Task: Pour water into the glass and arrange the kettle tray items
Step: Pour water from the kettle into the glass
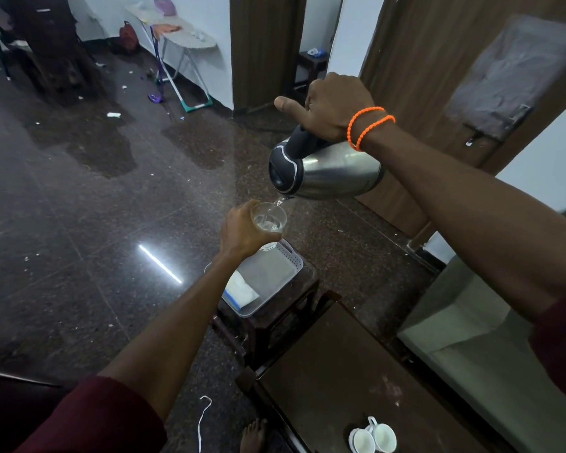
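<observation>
My right hand (332, 107) grips the tilted kettle (327, 171), pouring; my left hand (245, 230) wraps the part-filled glass (270, 220). The white tray (268, 276) looks not yet arranged.

kettle (339, 173): shiny steel, blk plastic lid | glass (270, 220): clear | tray (268, 276): matt white plastic | floor (79, 223): glossy stone

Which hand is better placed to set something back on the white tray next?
Left, probably. The left hand holds the glass directly above the tray; the right hand has its grip on the tilted kettle, higher up and mid-pour.
</observation>
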